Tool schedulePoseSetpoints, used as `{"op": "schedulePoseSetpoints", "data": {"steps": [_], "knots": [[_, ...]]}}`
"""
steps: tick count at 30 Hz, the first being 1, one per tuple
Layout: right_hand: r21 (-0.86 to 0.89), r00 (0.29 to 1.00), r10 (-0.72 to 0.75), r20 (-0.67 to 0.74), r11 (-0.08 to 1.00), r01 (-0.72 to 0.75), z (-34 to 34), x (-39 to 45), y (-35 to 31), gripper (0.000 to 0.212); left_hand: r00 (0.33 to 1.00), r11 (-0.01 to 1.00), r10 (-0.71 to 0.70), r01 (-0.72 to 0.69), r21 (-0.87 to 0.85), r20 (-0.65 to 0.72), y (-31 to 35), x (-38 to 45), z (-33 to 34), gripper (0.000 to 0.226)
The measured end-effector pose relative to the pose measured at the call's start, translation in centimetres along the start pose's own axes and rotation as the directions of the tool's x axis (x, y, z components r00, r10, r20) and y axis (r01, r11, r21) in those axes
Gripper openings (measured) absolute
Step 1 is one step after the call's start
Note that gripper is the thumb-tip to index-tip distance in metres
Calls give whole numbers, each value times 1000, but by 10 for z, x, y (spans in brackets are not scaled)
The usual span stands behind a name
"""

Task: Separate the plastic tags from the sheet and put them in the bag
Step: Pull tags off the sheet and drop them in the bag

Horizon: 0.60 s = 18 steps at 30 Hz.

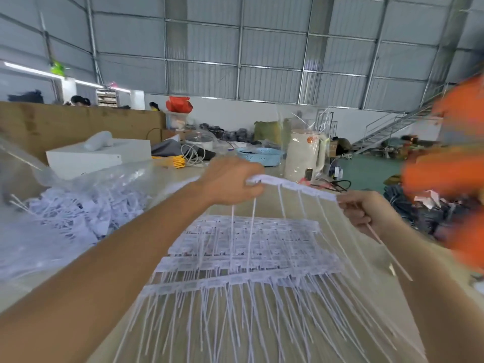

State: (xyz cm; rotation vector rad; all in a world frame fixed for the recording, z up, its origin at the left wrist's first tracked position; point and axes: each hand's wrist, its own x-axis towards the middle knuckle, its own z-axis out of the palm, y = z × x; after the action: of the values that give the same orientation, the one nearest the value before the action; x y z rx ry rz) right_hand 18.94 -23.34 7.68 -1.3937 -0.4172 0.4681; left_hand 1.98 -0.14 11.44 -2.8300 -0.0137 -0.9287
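Note:
A white strip of plastic tags (pixel 293 188) is stretched in the air between my hands, thin tails hanging from it. My left hand (pixel 230 183) grips its left end with curled fingers. My right hand (pixel 364 209) pinches the right end and also holds a thin stick-like tail. Below them, sheets of joined tags (pixel 248 247) lie stacked on the table with long tails fanned toward me. A clear plastic bag (pixel 78 205) full of loose white tags lies open at the left.
A white box (pixel 99 155), a blue basket (pixel 259 155), a white kettle (pixel 303 158) and cables stand at the table's far side. A blurred person in orange (pixel 450 166) is close at the right. Other people sit behind a wooden partition (pixel 78 121).

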Motion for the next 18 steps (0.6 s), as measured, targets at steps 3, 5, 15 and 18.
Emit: {"op": "schedulePoseSetpoints", "data": {"steps": [3,5,15,18], "knots": [[17,1000,20,8,1000,-20,-13,0,-7,23,994,1000,-19,19,3,106,13,12,-16,26],[-100,993,115,32,989,-111,-13,-2,2,25,936,987,-50,99,-126,347,15,8,-14,28],[-507,946,228,232,858,-82,41,-6,73,26,342,946,-232,297,129,911,-23,-57,36,64],[-509,958,174,227,860,-35,47,-7,75,19,556,957,-212,284,56,803,-8,-44,41,52]]}}
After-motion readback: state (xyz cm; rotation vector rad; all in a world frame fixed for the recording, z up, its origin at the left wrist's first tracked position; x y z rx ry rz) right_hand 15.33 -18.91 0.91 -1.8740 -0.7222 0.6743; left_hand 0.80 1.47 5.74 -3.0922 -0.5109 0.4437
